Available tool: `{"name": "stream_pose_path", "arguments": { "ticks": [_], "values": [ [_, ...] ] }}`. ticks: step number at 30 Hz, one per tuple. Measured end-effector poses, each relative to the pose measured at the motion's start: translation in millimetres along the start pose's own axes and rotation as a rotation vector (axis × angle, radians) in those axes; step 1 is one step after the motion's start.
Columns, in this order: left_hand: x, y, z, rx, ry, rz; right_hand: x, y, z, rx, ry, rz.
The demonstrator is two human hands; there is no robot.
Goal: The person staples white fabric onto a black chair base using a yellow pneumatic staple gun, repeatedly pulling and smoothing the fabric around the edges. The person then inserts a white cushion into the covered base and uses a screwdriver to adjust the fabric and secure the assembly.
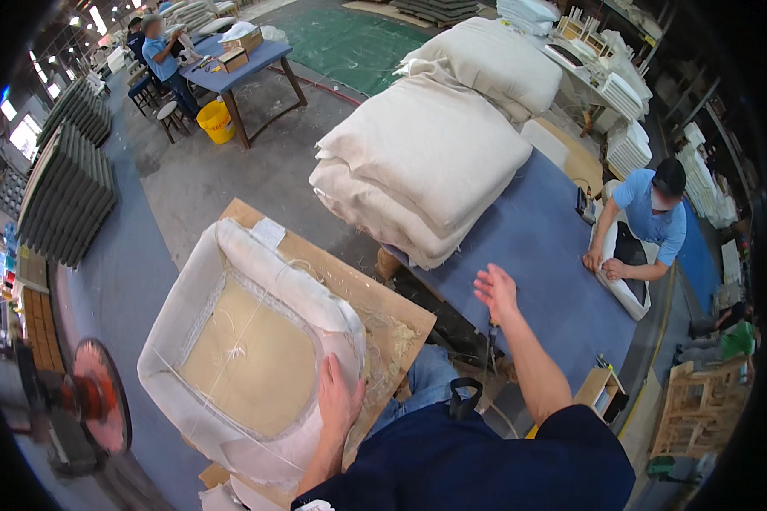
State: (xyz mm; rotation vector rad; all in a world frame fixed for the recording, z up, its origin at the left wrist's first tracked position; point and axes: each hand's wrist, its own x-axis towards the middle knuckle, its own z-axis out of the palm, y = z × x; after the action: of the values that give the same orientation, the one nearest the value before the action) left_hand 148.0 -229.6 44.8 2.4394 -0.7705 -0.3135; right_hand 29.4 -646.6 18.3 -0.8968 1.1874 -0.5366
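Observation:
A padded square seat frame, wrapped in pale fabric, lies on a wooden board in front of me, on the left. Thin cords cross its recessed beige centre panel. My left hand rests with outstretched fingers against the outer side of the padded rim nearest me; it grips nothing visible. Raised over the near edge of the blue table, my right hand is bare, with its fingers spread. Just below it, a slim dark tool hangs by the table edge, apart from the fingers as far as I can see.
Bulky white padding is piled on the blue table. At its right end a co-worker handles a black-and-white upholstered piece. An orange-red wheel stands at left. Farther back are a yellow bucket, a worktable and stacked grey panels.

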Motion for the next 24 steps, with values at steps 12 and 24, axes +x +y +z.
{"name": "stream_pose_path", "arguments": {
  "ticks": [12, 24],
  "values": [
    [45, 41, 27, -0.068, 0.123, -0.262, 313, -158, 60, 0.218, 0.124, -0.155],
    [244, 95, 74, -1.422, -0.225, -0.602, 7, -29, -10, 0.402, -0.24, 0.256]
  ]
}}
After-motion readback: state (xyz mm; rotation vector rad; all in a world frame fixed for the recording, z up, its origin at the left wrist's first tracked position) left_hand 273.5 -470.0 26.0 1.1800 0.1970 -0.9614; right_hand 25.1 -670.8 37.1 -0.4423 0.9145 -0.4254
